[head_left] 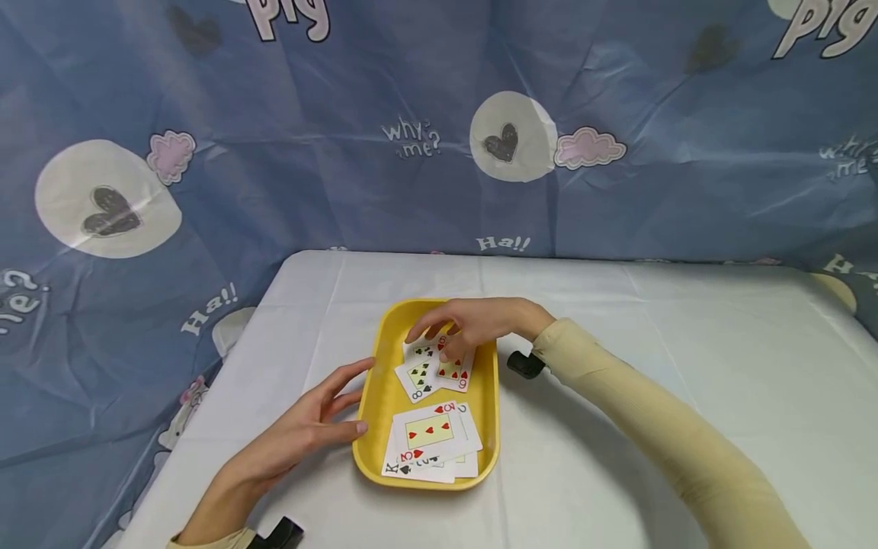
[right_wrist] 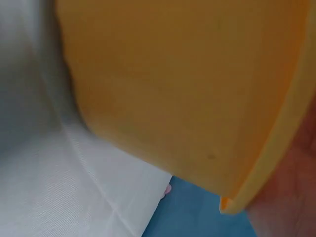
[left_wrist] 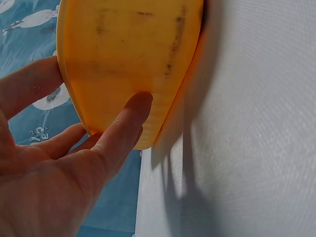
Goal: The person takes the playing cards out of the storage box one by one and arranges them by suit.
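Note:
A yellow tray [head_left: 367,454] lies lengthwise on the table with two groups of playing cards in it. My left hand [head_left: 306,425] is at the tray's left side, its fingertips and thumb spread along the rim; in the left wrist view the thumb [left_wrist: 126,121] lies against the outer wall. Reaching over the right rim, my right hand [head_left: 480,324] has its fingers and thumb apart at the far cards, with the thumb over a six of hearts [head_left: 454,374]. Beside that card lie an eight of spades [head_left: 416,380] and a clubs card [head_left: 420,350].
The near group has a three of hearts [head_left: 428,433] on top, over a king of spades [head_left: 411,469] and other cards. A white cloth covers the table [head_left: 617,358]. Behind it hangs a blue patterned curtain [head_left: 343,191].

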The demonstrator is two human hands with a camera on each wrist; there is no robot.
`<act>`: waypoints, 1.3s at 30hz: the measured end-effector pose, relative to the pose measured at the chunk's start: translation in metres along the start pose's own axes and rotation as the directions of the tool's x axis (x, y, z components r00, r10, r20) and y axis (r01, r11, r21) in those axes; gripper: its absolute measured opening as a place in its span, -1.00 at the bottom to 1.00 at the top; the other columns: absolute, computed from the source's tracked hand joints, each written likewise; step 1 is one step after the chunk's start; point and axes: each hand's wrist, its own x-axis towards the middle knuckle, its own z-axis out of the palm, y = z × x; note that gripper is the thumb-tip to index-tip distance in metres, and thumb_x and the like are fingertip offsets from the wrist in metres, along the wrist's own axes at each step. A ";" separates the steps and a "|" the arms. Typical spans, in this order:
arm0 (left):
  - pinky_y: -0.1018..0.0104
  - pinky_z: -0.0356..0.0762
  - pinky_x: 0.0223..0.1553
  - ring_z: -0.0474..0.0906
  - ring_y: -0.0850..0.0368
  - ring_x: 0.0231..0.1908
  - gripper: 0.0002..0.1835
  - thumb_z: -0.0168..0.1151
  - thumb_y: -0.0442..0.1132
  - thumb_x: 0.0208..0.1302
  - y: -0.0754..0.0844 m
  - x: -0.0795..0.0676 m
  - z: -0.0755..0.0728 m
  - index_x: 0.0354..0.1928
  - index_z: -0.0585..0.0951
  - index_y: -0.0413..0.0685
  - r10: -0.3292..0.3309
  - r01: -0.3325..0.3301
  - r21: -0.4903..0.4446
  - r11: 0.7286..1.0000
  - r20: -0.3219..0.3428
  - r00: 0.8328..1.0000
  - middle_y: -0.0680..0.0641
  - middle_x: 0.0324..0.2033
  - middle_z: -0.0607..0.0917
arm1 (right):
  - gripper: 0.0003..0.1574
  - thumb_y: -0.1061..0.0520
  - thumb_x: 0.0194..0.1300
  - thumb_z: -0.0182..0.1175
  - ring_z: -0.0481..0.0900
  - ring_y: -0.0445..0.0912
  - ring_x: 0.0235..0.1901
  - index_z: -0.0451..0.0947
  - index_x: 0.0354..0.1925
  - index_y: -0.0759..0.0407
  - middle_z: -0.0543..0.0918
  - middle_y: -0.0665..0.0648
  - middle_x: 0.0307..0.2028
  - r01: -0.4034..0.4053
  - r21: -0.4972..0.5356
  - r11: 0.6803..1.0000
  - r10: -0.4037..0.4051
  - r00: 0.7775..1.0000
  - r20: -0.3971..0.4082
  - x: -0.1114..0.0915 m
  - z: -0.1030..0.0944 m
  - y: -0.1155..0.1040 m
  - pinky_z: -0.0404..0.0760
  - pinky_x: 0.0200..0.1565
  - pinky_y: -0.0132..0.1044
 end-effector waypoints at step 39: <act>-0.14 0.07 0.35 0.17 0.05 0.41 -0.15 0.34 -0.28 0.25 -0.002 -0.001 0.001 0.50 0.17 0.34 -0.026 0.026 -0.026 0.999 -0.005 1.000 0.03 0.45 0.20 | -0.42 -0.05 0.17 0.45 0.47 -0.21 -0.36 0.58 0.16 -0.07 0.50 -0.01 -0.18 -0.132 -0.434 0.891 0.044 0.977 -0.207 0.032 0.027 0.009 0.51 -0.27 -0.39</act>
